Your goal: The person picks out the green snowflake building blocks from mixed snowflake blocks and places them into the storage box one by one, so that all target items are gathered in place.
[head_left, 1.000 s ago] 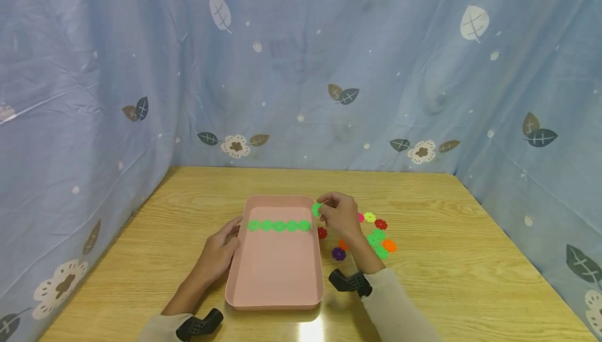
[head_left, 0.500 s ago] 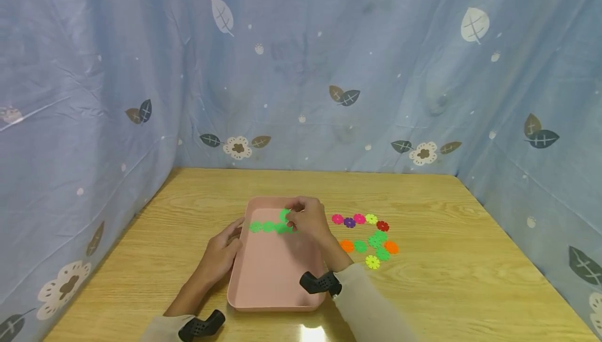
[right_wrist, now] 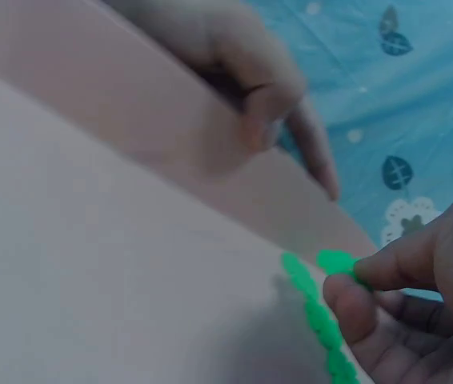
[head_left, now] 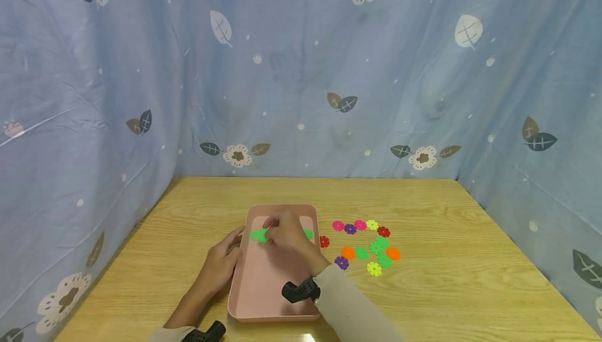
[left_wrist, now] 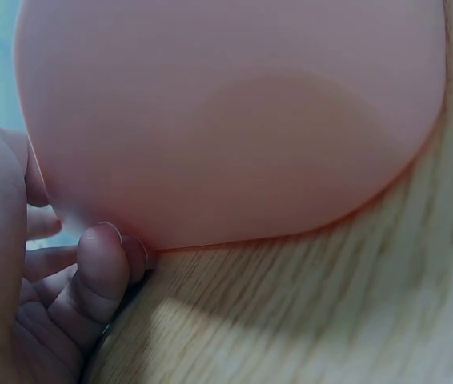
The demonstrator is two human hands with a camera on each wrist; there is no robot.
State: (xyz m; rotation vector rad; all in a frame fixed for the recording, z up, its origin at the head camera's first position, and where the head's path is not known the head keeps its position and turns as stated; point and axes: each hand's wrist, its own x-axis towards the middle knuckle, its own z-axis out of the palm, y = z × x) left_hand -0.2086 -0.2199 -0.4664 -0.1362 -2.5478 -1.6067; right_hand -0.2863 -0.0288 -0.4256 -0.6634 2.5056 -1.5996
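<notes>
Pink tray [head_left: 263, 284] sits slightly nearer the counter's [head_left: 451, 279] left edge; your left hand [head_left: 220, 262] grips its rim. Your right hand [head_left: 288, 233] pinches a green disc [right_wrist: 335, 261] over it, hiding part of the green row [right_wrist: 322, 320]. Loose discs [head_left: 361, 253] lie toward the right edge; blue curtain [head_left: 282, 80] hangs along the far edge.

Plain and pale beige, a person's right sleeve [head_left: 357, 308] reaches down to a black wrist camera [head_left: 296, 292] with a bent, blunt-ended shape. At the near edge, the left sleeve [head_left: 171, 334] shows the same pale shade beside a matching black camera [head_left: 207, 333], only partly in view.
</notes>
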